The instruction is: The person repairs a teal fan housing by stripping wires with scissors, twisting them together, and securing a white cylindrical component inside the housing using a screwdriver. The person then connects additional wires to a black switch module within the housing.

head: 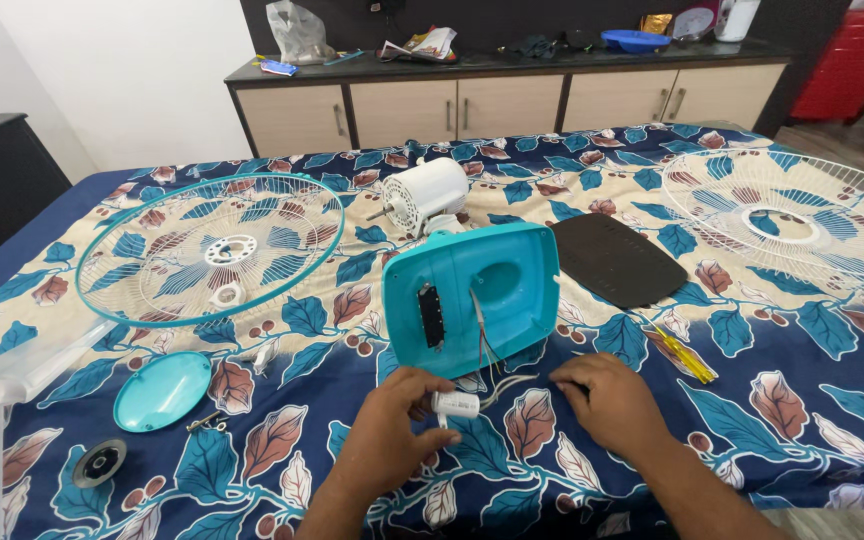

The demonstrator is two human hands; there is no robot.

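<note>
**Ana:** Head view shows a fan in pieces across a bed with a leaf-print sheet (752,380). How far along does it look?

**Ben:** Well taken apart, I'd judge. The teal-rimmed grille (210,247) lies flat at left, the white grille (792,215) at far right, and the white motor (424,192) sits on its own behind the teal housing (472,295). A black plate (617,260) lies just right of the housing, a teal cap (162,390) and a grey disc (100,463) at lower left. A yellow screwdriver (684,355) lies near the right hand.

**Ana:** And what's left?

**Ben:** The wiring, it seems — thin wires (484,345) trail out of the housing down to a small white capacitor (455,404).

**Ana:** Where is that exactly?

**Ben:** On the sheet just in front of the housing, between both hands. It's a short white cylinder lying on its side, leads at its right end.

**Ana:** The hands?

**Ben:** The left hand (392,425) pinches the capacitor's left end with fingers curled. The right hand (612,400) rests knuckles-up on the sheet, fingertips near a wire — whether it grips that wire I can't tell.

**Ana:** The housing itself?

**Ben:** Propped open side toward the camera, hollow, with 1 dark switch block on its inner wall.
</note>
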